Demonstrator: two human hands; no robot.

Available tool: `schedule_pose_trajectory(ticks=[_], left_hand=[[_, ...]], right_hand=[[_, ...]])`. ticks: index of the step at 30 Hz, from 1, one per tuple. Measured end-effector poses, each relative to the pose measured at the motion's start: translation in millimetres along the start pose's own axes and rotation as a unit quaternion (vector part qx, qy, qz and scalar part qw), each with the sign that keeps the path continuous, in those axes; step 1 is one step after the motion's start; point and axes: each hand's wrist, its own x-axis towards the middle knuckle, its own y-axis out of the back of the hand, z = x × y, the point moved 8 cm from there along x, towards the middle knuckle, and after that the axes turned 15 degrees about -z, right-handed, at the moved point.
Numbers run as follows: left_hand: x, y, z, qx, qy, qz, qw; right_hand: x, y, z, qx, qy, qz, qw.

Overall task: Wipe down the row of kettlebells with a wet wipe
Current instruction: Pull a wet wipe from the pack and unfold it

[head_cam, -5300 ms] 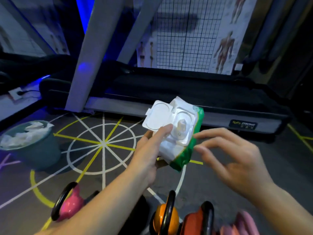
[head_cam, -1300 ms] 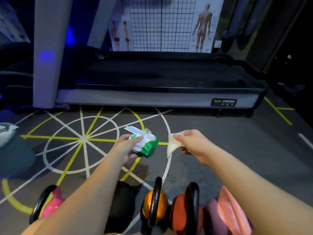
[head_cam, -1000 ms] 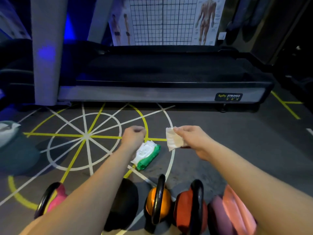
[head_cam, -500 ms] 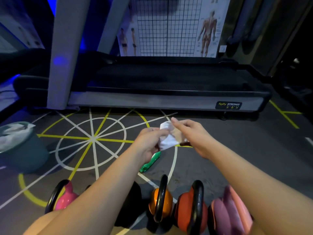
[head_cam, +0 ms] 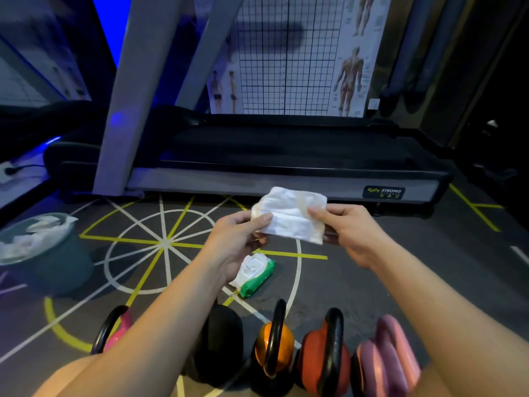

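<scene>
Both hands, left hand (head_cam: 237, 239) and right hand (head_cam: 347, 233), now grip the wet wipe (head_cam: 289, 216) spread open; pack (head_cam: 254, 275) dropped on floor (kettlebells (head_cam: 274, 345) below, unwiped yet).

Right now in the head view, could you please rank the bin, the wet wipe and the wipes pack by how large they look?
1. Bin, largest.
2. Wet wipe, held spread between both hands, nearer the camera.
3. Wipes pack, smallest, partly hidden behind the left wrist.
</scene>
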Motion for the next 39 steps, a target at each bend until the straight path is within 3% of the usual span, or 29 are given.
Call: schedule_pose_trajectory(ticks=[3,6,8,12,15,20,24,29,33,36,39], left_hand=[[-7.0,4.2,4.6,0.013,-0.009,0.042,0.999],[-19.4,12.5,16.5,0.231,-0.048,0.158,0.959],[-26.0,3.5,28.2,0.282,-0.11,0.167,0.938],[-18.4,-34.7,22.7,0.222,-0.103,-0.02,0.969],[-17.8,-42.7,21.0,0.219,-0.126,-0.045,0.966],[-14.0,-25.0,28.6,0.167,-0.136,-0.003,0.977],[-13.7,3.4,34.2,0.06,-0.162,0.135,0.976],[-21.9,54.3,52.4,0.025,-0.218,0.285,0.933],[-36.9,81.0,69.1,0.031,-0.242,0.385,0.89],[-35.9,108.8,78.0,0.027,-0.231,0.411,0.881],[-22.5,104.2,74.3,0.115,-0.15,0.348,0.918]], right_hand=[[-6.7,-11.7,0.6,-0.006,-0.024,-0.015,1.0],[-9.1,-21.7,-4.9,0.005,-0.002,-0.002,1.0],[-8.9,-22.8,-10.1,0.015,0.017,0.019,1.0],[-4.7,-37.9,-6.7,-0.032,0.006,0.02,0.999],[0.8,-54.7,-0.4,-0.017,-0.004,0.003,1.0],[5.6,-66.5,-3.8,0.153,-0.026,-0.035,0.987],[10.8,-55.5,0.9,0.211,-0.033,0.004,0.977],[17.2,-41.4,6.6,0.22,-0.01,0.054,0.974],[14.5,-12.1,35.2,0.211,-0.03,0.181,0.96],[9.5,14.7,59.2,0.206,-0.047,0.284,0.935],[22.4,21.3,68.1,0.116,-0.058,0.276,0.952]])
